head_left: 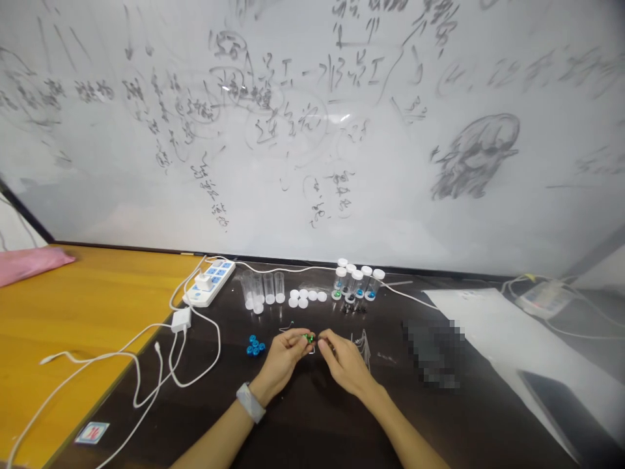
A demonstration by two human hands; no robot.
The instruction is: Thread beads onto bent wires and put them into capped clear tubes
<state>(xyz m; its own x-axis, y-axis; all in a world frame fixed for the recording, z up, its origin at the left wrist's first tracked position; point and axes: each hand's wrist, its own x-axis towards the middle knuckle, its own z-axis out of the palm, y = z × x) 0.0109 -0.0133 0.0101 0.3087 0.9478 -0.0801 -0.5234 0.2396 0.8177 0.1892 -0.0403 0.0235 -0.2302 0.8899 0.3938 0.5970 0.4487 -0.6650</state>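
Observation:
Just above the dark tabletop, my left hand (284,358) pinches a small shiny green piece (308,338) between thumb and fingertips. My right hand (346,362) is close beside it, its thumb and fingers pressed together; what they hold, if anything, is too small to make out. A bit of thin bent metal wire (312,352) shows between the hands. Several shiny blue pieces (254,346) lie to the left of my left hand. Right of my right hand is a bunch of thin bent wires (363,348).
Clear tubes (269,290) and loose white caps (303,303) stand behind the hands. Capped tubes (371,286) hold coloured pieces, with small black pieces (355,309) in front. A power strip (209,284) and white cables (139,378) are left; a white sheet (488,326) lies right.

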